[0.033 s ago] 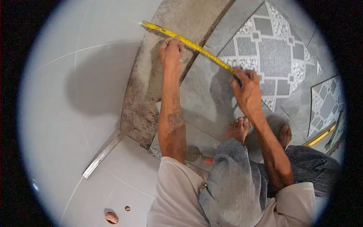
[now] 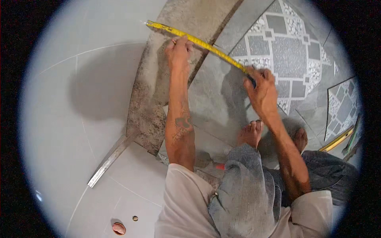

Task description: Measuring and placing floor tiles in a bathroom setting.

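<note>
A yellow tape measure blade [image 2: 210,48] stretches across a stained grey-brown concrete strip [image 2: 145,95], its tip near the white tile's edge. My left hand [image 2: 178,53] pinches at the blade near that tip, fingers curled over the strip. Farther right, my right hand [image 2: 260,89] grips the tape's dark case, which is mostly hidden under my fingers. Patterned grey tile [image 2: 288,57] with pebble motifs lies beyond that hand.
A metal bar [image 2: 105,164] lies on the white tiles [image 2: 99,119]. A pinkish oval object [image 2: 118,228] sits lower down. My bare feet [image 2: 251,131] are beneath me. At right are another patterned tile [image 2: 341,107], a yellow level [image 2: 335,141] and a red-handled tool [image 2: 220,166].
Both hands and the tape have moved slightly upward in the picture; the tape's tip end is a little farther left and my right hand slightly right.
</note>
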### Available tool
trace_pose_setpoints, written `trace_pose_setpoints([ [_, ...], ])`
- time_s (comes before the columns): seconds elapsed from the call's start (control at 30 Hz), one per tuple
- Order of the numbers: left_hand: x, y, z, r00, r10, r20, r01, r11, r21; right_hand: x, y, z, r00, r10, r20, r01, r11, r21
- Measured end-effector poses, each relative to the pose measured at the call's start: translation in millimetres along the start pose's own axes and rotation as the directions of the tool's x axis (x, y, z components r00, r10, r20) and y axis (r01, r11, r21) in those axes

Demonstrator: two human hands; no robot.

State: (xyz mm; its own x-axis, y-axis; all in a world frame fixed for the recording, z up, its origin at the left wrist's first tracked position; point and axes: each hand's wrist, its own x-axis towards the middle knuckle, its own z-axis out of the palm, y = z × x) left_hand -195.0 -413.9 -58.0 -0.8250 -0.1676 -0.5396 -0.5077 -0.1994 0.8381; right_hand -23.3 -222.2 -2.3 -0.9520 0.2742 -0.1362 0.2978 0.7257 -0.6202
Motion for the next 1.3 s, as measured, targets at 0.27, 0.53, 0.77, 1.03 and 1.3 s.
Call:
trace_pose_setpoints([
  [0.27,10,-18,10,0.995,0.097,0.029,-0.100,0.988,0.117,15,16,5,0.976,0.118,0.183,-0.140,0.984,0.107],
  [0.53,17,-22,4,0.998,0.059,0.012,-0.059,0.997,0.044,27,7,3,0.969,0.086,0.231,-0.106,0.992,0.072],
  [0.77,12,-22,7,1.000,0.030,-0.010,-0.029,0.997,0.071,27,9,-1,0.954,0.117,0.277,-0.149,0.984,0.095],
  [1.03,14,-30,3,1.000,0.003,-0.006,-0.003,1.000,0.023,31,9,-3,0.974,0.040,0.221,-0.056,0.996,0.067],
  [1.3,18,-35,2,1.000,0.020,-0.014,-0.019,0.998,0.060,33,4,-2,0.922,0.192,0.337,-0.232,0.969,0.083],
])
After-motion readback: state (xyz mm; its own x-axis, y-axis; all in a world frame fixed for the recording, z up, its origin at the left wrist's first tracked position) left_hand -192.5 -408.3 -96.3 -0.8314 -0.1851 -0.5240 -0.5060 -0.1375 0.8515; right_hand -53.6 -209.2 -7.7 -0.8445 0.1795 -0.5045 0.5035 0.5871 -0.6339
